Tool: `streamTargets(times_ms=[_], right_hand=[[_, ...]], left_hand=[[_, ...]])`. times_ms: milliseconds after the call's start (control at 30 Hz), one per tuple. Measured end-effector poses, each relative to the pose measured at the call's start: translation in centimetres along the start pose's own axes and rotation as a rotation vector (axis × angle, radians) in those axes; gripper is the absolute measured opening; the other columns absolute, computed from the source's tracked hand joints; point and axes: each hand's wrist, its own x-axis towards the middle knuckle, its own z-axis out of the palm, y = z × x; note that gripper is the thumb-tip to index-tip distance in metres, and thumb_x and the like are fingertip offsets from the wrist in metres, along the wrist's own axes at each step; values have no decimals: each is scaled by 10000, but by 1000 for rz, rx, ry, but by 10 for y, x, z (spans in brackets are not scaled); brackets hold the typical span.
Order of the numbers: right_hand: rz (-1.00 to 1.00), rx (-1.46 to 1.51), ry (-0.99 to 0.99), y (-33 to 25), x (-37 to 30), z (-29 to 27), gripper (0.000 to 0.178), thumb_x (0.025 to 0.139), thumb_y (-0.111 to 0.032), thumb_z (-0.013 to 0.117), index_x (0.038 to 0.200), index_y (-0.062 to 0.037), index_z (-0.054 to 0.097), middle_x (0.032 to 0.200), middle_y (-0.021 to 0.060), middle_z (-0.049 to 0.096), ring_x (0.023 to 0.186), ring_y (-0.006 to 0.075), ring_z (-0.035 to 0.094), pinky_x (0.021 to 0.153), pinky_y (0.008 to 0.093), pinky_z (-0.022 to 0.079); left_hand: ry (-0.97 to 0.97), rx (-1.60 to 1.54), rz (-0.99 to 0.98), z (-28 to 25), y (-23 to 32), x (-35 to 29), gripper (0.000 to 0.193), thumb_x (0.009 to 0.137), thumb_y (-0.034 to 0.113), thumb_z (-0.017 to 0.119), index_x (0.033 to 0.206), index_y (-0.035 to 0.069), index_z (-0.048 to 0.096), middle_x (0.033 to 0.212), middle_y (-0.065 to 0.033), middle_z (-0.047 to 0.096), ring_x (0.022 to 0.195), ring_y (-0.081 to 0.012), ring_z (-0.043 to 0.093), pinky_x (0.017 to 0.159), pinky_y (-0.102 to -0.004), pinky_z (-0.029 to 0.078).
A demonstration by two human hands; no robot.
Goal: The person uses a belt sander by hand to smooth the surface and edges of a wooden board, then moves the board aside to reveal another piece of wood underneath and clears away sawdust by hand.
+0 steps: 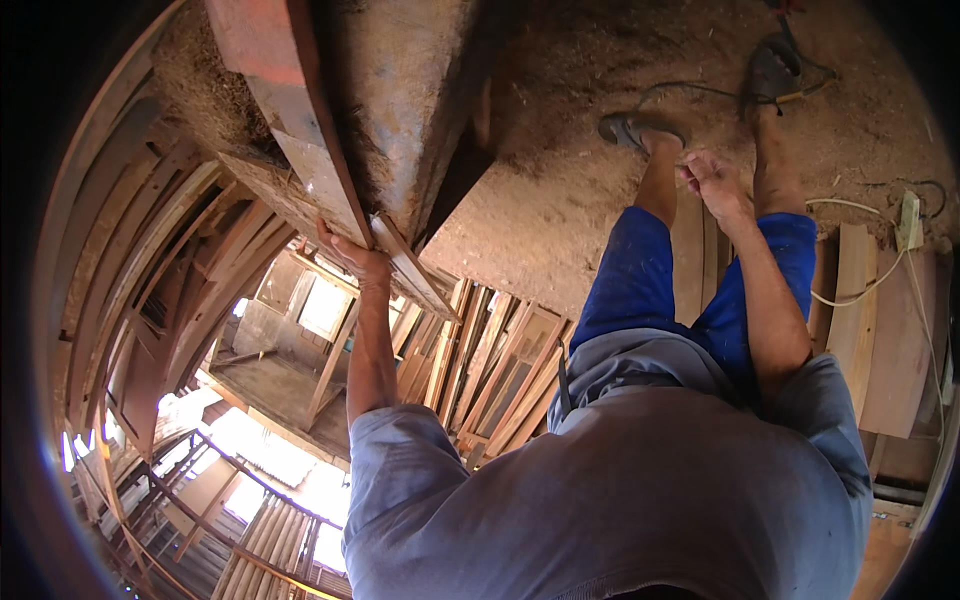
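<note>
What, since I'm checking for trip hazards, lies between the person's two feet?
A thin dark cord runs across the brown, littered floor between them; the head view shows it.

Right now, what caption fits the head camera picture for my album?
Left hand beside a short wooden board, right hand loosely curled above the dusty brown floor.
</note>
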Motion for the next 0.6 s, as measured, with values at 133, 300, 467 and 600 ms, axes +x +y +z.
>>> streamTargets(times_ms=[133, 300, 467, 600], right_hand=[[25, -62, -14, 22, 4, -4, 288, 1059, -335, 549, 922, -93, 623, 804, -19, 621, 681, 65, 520, 626, 242, 439], [-56, -195, 57, 35, -14, -25, 298, 1056, -323, 549, 886, -88, 618, 747, -21, 591, 636, 73, 514, 589, 247, 435], [-313, -242, 73, 4, -56, -25, 273, 1054, -287, 557, 878, -81, 594, 751, -25, 537, 664, 80, 513, 619, 258, 443], [-572, -478, 18, -12, -67, -32, 277, 1028, -324, 577, 930, -70, 625, 765, -3, 593, 661, 79, 531, 591, 265, 440]], left_hand=[[18, 17, 57, 3, 7, 2, 736, 1040, 498, 234, 1501, -62, 357, 1492, -298, 406, 1383, -431, 393, 1171, -521, 271], [76, 113, 126, 19, 12, 5, 672, 1058, 469, 266, 1482, -32, 409, 1496, -300, 428, 1402, -470, 382, 1151, -580, 248], [176, 126, 100, 25, 12, 3, 635, 1012, 449, 393, 1468, 13, 458, 1516, -288, 425, 1391, -479, 390, 1111, -611, 302], [137, 123, -20, 19, 41, -1, 652, 1014, 446, 412, 1469, -19, 444, 1534, -277, 416, 1394, -475, 388, 1147, -572, 288]])
